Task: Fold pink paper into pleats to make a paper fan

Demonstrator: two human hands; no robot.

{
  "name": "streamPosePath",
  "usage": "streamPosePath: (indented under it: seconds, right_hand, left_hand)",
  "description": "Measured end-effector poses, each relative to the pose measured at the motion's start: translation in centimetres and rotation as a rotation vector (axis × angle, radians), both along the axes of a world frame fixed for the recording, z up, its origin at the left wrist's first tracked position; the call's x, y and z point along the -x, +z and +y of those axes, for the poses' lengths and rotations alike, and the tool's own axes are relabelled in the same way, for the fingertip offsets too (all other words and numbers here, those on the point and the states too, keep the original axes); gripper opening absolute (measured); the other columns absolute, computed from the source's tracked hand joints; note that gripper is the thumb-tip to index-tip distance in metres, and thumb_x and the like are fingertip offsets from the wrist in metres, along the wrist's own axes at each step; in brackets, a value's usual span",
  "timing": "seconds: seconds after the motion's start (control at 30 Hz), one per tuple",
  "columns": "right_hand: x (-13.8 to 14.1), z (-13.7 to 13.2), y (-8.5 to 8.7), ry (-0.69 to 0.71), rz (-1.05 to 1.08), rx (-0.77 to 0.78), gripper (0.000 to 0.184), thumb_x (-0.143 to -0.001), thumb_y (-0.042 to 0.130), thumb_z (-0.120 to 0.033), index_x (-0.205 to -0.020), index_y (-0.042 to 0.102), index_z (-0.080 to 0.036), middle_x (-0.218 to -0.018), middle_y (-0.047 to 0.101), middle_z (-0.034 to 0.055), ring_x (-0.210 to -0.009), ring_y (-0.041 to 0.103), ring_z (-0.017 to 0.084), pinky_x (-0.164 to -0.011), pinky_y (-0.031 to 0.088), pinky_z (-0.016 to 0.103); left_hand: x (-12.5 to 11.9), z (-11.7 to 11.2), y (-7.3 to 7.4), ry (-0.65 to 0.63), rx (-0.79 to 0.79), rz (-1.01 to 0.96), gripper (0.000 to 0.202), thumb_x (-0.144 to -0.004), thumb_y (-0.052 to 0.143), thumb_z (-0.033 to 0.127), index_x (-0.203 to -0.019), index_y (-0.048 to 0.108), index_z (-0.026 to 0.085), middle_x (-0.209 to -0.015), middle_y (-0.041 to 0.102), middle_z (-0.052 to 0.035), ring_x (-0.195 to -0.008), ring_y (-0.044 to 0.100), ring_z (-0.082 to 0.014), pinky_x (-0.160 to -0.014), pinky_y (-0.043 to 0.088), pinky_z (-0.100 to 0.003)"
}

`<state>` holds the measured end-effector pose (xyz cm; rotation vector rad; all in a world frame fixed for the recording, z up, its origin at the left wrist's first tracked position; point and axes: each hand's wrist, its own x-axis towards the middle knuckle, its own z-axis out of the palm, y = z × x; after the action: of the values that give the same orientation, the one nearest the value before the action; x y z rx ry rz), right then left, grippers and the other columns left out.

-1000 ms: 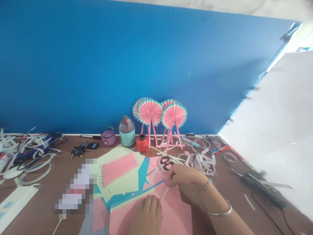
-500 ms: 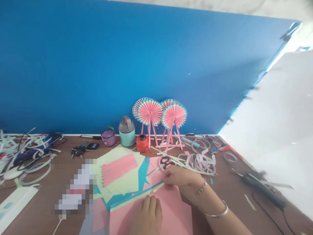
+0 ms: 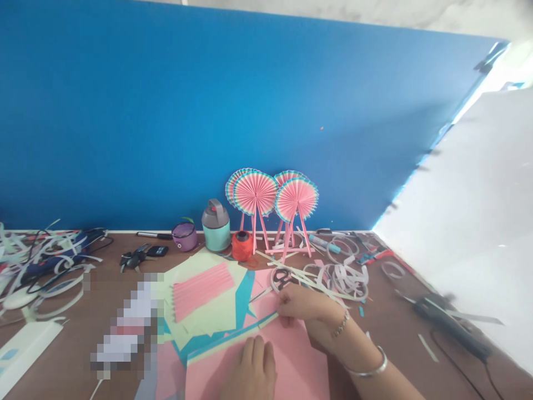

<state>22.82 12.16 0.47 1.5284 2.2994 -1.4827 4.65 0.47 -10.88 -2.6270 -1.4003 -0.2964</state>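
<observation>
A pink sheet of paper (image 3: 293,361) lies before me, with a blue and a cream paper strip (image 3: 268,320) along its far edge. My left hand (image 3: 252,369) rests on the sheet, palm down with fingers stretched out. At the far right corner, my right hand (image 3: 306,305) is closed, thumb and fingertips pinching the end of the strip; the exact contact is hidden. Scissors (image 3: 281,276) with dark handles lie just beyond it. Left of these, a pleated pink paper (image 3: 204,290) sits on cream sheets (image 3: 208,325).
Pink pleated paper rosettes (image 3: 255,193) on stands line the blue panel, beside a red-wrapped roll (image 3: 242,246), a teal jar (image 3: 216,236) and a purple cup (image 3: 184,236). White strip coils (image 3: 347,280) and a glue gun (image 3: 452,322) are to the right; keys (image 3: 135,257) lie left.
Both hands hold nearly the same places on the paper. The view has shifted very slightly; nothing has been picked up or let go.
</observation>
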Motion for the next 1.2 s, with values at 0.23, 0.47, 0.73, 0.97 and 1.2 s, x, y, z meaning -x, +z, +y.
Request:
streamPosePath:
  seconds: [0.23, 0.47, 0.73, 0.97, 1.2]
  right_hand:
    - [-0.2, 0.3, -0.8, 0.011, -0.036, -0.016, 0.025, -0.069, 0.044, -0.017, -0.062, 0.068, -0.015, -0.065, 0.071, 0.0030, -0.065, 0.066, 0.013, -0.060, 0.048, 0.018]
    - [0.0, 0.1, -0.4, -0.003, -0.027, -0.018, 0.023, -0.067, 0.045, -0.017, -0.061, 0.068, -0.015, -0.065, 0.071, 0.0039, -0.067, 0.067, 0.015, -0.060, 0.048, 0.019]
    - [0.3, -0.1, 0.3, -0.022, -0.047, -0.017, 0.022, -0.065, 0.045, -0.017, -0.058, 0.066, -0.015, -0.063, 0.070, 0.0034, -0.064, 0.065, 0.014, -0.061, 0.048, 0.019]
    - [0.2, -0.1, 0.0, -0.019, -0.050, -0.003, 0.024, -0.066, 0.045, -0.017, -0.062, 0.068, -0.015, -0.064, 0.071, 0.0037, -0.065, 0.066, 0.014, -0.060, 0.048, 0.018]
    - [0.4, -0.4, 0.6, -0.032, -0.044, -0.008, 0.022, -0.066, 0.046, -0.018, -0.059, 0.067, -0.015, -0.062, 0.069, 0.0036, -0.061, 0.065, 0.014, -0.062, 0.048, 0.020]
  left_hand:
    - [0.1, -0.2, 0.2, -0.013, -0.085, -0.004, 0.036, -0.089, 0.051, 0.035, -0.116, 0.061, 0.014, -0.106, 0.067, -0.0145, -0.099, 0.060, -0.0248, -0.079, 0.049, -0.034]
    - [0.2, 0.1, 0.0, -0.011, -0.097, 0.006, 0.035, -0.091, 0.046, 0.036, -0.113, 0.063, 0.016, -0.118, 0.063, -0.0156, -0.105, 0.058, -0.0261, -0.083, 0.047, -0.036]
    - [0.1, -0.1, 0.6, -0.011, -0.079, 0.000, 0.035, -0.091, 0.045, 0.034, -0.115, 0.062, 0.016, -0.120, 0.062, -0.0157, -0.105, 0.059, -0.0261, -0.081, 0.047, -0.036]
    - [0.0, 0.1, 1.2, -0.022, -0.030, 0.018, 0.035, -0.091, 0.045, 0.033, -0.115, 0.062, 0.015, -0.126, 0.059, -0.0159, -0.110, 0.056, -0.0263, -0.082, 0.047, -0.036]
    - [-0.1, 0.2, 3.1, -0.040, 0.111, 0.070, 0.036, -0.089, 0.044, 0.025, -0.120, 0.058, 0.012, -0.128, 0.056, -0.0195, -0.115, 0.054, -0.0299, -0.081, 0.047, -0.038]
